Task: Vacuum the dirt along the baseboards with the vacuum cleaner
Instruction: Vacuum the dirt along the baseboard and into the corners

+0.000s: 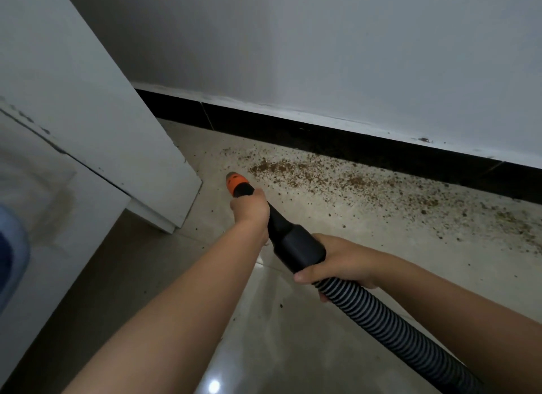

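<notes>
Head view. Right hand (337,261) grips the ribbed hose (381,317) at its black cuff, apparently to steer; left hand (249,209) wraps the wand (275,220) behind the orange nozzle (234,182), aiming it low. Nozzle tip sits just short of the dirt (308,173), possibly touching the floor (381,247). Brown crumbs lie in a band along the black baseboard (322,138), densest near the nozzle.

My left hand (250,209) grips the black vacuum nozzle with the orange tip (238,185), my right hand (340,261) holds the ribbed black hose (381,320). I see brown dirt crumbs (308,173) strewn along the black baseboard (322,135), the tip just short of them.
</notes>
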Demonstrator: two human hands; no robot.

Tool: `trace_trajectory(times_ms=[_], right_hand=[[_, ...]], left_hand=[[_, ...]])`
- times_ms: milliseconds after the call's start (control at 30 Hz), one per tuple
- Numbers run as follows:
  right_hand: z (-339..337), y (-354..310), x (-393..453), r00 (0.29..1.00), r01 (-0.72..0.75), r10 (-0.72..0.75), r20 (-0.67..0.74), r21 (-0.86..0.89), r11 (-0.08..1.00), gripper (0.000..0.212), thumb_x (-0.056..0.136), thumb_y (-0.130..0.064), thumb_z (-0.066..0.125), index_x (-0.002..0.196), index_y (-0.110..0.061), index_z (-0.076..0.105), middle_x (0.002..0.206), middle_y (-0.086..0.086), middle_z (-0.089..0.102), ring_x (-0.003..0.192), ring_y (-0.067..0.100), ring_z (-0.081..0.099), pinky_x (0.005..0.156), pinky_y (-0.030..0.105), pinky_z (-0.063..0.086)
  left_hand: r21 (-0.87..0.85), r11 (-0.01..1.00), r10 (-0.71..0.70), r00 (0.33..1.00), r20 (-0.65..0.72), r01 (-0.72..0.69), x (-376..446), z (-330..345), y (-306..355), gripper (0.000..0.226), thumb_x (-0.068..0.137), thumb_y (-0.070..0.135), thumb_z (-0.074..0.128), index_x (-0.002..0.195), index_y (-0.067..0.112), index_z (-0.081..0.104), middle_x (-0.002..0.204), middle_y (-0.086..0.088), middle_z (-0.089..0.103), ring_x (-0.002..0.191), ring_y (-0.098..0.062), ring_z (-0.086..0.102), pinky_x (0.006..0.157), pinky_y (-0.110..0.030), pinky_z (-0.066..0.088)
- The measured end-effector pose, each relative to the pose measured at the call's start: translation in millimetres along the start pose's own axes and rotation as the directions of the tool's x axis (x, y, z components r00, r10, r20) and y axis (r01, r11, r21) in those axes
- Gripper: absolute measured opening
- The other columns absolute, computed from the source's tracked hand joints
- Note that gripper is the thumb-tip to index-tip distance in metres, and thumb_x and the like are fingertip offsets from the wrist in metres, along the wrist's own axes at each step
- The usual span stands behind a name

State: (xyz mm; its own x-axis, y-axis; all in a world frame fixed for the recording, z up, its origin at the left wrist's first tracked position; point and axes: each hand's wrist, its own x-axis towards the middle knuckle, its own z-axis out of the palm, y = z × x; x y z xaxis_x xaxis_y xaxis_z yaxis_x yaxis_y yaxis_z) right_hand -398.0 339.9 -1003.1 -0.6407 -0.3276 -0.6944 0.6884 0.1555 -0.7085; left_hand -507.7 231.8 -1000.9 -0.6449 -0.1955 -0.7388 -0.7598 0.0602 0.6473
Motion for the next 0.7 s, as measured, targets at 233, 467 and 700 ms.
trace_trajectory(times_ms=[233, 467, 700], right_hand=[[-6.8, -9.3, -6.5, 0.993, -0.03, 0.041, 0.113, -0.099, 0.995, 0.022, 0.082, -0.002, 0.066, 0.097, -0.011, 0.052, 0.09, 0.008, 0.053, 0.063, 0.015, 0.062, 0.052, 0.027, 0.054], [0.8, 1.7, 0.2, 0.985, -0.057, 0.077, 0.157, -0.129, 0.99, 0.033, 0.078, -0.006, 0.072, 0.104, -0.004, 0.053, 0.094, 0.011, 0.054, 0.077, 0.028, 0.06, 0.055, 0.03, 0.057], [-16.7, -4.1, -6.8, 0.979, -0.041, 0.069, 0.191, -0.146, 0.988, 0.039, 0.063, -0.015, 0.071, 0.097, -0.009, 0.053, 0.083, 0.009, 0.056, 0.057, 0.019, 0.062, 0.048, 0.026, 0.053]], left_hand=[[-0.01, 1.0, 0.013, 0.993, -0.114, -0.014, -4.5, -8.8, -12.9, 0.055, 0.096, 0.028, 0.046, 0.143, 0.009, 0.025, 0.133, -0.014, 0.045, 0.116, -0.032, 0.049, 0.094, -0.04, 0.043], [0.007, 1.0, -0.023, 0.992, -0.127, 0.024, -5.7, -20.9, -23.0, 0.054, 0.095, 0.028, 0.047, 0.14, 0.006, 0.026, 0.131, -0.016, 0.046, 0.115, -0.033, 0.05, 0.098, -0.044, 0.044], [-0.102, 0.995, -0.022, 0.991, -0.135, 0.008, -18.2, -12.7, -25.3, 0.057, 0.093, 0.027, 0.052, 0.14, 0.009, 0.026, 0.13, -0.014, 0.049, 0.113, -0.031, 0.053, 0.098, -0.044, 0.045]])
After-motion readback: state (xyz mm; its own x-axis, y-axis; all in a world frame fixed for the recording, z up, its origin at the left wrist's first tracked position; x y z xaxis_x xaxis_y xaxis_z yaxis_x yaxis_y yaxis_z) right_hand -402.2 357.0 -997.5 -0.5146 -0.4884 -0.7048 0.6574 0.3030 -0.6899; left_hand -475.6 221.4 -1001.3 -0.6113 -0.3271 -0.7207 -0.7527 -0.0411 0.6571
